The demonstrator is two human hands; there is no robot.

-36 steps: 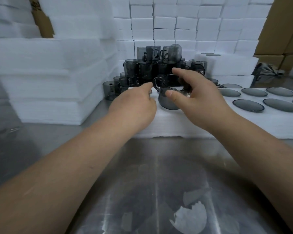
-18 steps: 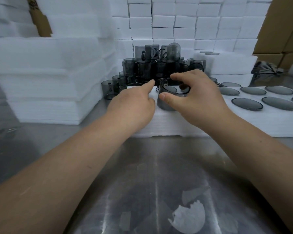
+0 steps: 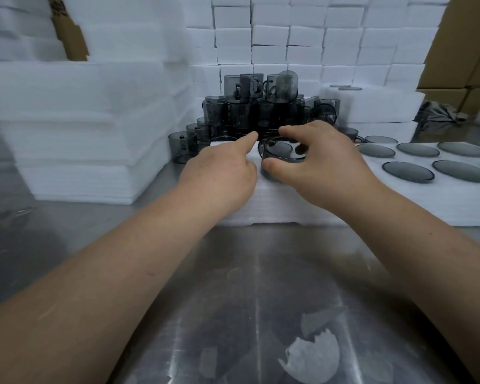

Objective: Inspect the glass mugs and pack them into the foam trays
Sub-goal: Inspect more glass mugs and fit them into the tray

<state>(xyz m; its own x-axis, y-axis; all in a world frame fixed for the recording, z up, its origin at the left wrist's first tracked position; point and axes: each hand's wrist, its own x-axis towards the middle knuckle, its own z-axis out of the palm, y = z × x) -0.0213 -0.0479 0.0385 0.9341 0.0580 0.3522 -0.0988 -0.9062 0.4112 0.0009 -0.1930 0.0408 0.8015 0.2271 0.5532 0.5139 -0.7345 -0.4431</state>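
The smoked glass mug (image 3: 278, 149) stands upright at the left end of the white foam tray (image 3: 288, 202), its rim clear of the foam; whether its base is down in a pocket I cannot tell. The right hand (image 3: 326, 164) is clamped on it, thumb against the near wall and fingers curled over the far rim. At the mug's nine o'clock the left hand (image 3: 219, 176) lies on the tray holding nothing, its index finger stretched out with the tip close by the rim, though contact cannot be made out. Out towards three o'clock, packed mugs (image 3: 408, 172) sit sunk in the tray, only dark rims showing. At twelve o'clock a heap of loose mugs (image 3: 250, 106) is piled up against a wall of foam blocks (image 3: 288, 37). Stacked foam sheets (image 3: 81, 120) stand at nine o'clock, cardboard boxes (image 3: 471, 37) at two. At six o'clock the steel table (image 3: 233, 286) carries a torn white scrap (image 3: 313, 356).
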